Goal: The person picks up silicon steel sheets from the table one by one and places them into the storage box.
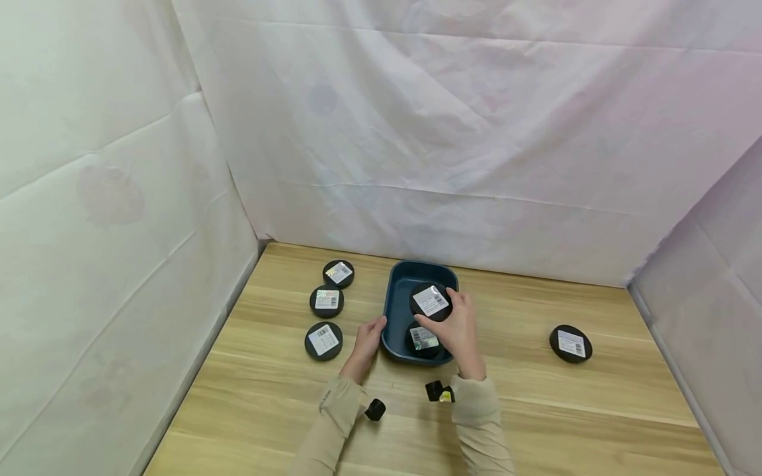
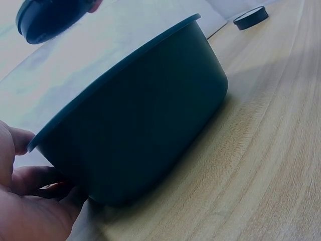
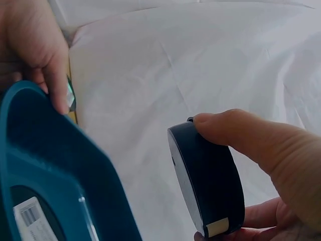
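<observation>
My right hand (image 1: 460, 328) pinches a round black disc (image 1: 430, 301) with a white label by its edges, above the blue tray (image 1: 390, 317). In the right wrist view the held disc (image 3: 208, 178) is tilted, the thumb on one side and fingers on the other. A second labelled disc (image 1: 424, 338) lies inside the tray at the near end. My left hand (image 1: 366, 344) grips the tray's near left side; in the left wrist view the thumb of the left hand (image 2: 35, 201) is at the rim and its fingers curl beneath the tray wall (image 2: 135, 120).
Left of the tray, three black discs (image 1: 326, 300) with labels lie in a column on the wooden table (image 1: 524, 423). Another disc (image 1: 570, 344) lies far to the right. White cloth (image 1: 417, 132) hangs behind the table and at both sides.
</observation>
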Available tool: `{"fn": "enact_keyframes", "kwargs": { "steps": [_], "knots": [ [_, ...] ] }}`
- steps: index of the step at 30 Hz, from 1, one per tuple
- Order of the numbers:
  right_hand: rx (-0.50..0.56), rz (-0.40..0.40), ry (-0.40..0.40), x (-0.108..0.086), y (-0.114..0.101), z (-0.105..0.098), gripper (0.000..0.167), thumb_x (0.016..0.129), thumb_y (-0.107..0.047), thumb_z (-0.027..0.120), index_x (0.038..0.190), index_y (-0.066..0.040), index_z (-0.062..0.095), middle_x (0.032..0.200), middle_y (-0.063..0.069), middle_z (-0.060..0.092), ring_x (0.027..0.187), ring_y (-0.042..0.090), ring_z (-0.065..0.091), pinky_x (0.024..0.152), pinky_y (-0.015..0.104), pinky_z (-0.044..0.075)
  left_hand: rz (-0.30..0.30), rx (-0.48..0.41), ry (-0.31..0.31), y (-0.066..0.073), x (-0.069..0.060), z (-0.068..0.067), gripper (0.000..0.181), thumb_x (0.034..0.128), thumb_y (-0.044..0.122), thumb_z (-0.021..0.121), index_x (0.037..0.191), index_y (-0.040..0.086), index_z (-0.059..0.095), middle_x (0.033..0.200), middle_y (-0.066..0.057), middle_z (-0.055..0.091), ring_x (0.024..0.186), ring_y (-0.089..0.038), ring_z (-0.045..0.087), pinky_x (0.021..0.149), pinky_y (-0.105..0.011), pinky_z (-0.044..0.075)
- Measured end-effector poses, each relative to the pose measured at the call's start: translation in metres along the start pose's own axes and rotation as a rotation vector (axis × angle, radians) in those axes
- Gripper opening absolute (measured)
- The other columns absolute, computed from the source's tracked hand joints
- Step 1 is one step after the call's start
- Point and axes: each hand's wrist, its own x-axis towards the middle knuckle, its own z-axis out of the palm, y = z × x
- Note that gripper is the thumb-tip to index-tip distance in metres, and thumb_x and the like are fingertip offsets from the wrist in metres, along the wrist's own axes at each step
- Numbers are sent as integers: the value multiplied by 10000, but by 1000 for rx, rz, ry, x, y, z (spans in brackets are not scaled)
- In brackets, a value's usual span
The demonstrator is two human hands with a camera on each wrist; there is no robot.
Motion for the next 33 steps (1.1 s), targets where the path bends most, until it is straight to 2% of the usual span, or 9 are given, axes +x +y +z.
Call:
{"fn": "enact_keyframes", "kwargs": {
  "steps": [14,20,33],
  "knots": [
    [-21,4,-24,-7,19,19,827,667,-286,844,1290,103,465,1216,278,460,1078,394,482,917,504,443,-4,-7,-8,-1,0,0,456,988,215,464,1250,-158,493,1306,-288,476,1269,-382,397,1074,-456,312],
    [-45,27,-65,-9,27,29,839,667,-296,843,1294,108,459,1228,290,457,1089,405,487,926,507,437,7,3,-2,-3,0,0,448,986,209,464,1236,-161,503,1289,-292,489,1255,-388,412,1065,-463,323],
    [-94,60,-130,-9,47,51,855,647,-266,857,1285,128,447,1216,301,430,1073,412,484,920,509,441,15,-32,-13,-4,1,0,439,991,191,456,1245,-166,488,1296,-299,475,1261,-393,400,1066,-466,319]
  ]
}}
